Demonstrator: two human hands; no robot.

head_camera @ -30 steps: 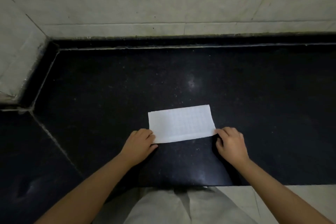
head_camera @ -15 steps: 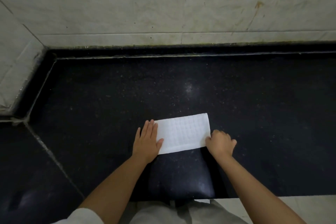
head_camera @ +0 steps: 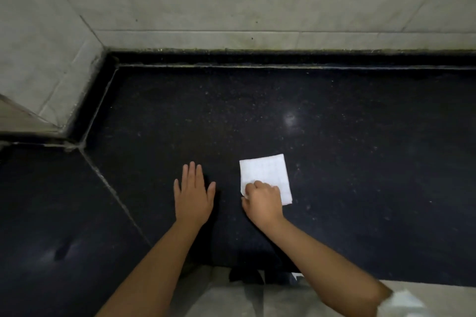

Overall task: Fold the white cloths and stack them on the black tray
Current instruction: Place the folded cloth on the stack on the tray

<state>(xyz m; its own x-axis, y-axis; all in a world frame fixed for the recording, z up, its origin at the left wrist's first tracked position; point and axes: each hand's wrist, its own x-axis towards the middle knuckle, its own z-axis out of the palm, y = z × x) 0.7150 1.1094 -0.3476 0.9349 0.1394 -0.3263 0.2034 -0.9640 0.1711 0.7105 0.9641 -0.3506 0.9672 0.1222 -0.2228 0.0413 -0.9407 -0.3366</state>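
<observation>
A white cloth with a faint grid pattern lies folded into a small near-square on the black stone counter. My right hand sits on the cloth's near left corner with curled fingers, pinching or pressing its edge. My left hand lies flat on the bare counter to the left of the cloth, fingers straight, apart from it. No black tray shows in this view.
A pale tiled wall runs along the back and meets a side wall at the left corner. A seam splits the counter diagonally at the left. The counter's front edge runs just below my arms.
The cloth went from a long rectangle to about half that width, folded over toward the right. My left hand came off the cloth and now rests flat on the counter. The camera view shifted left.
</observation>
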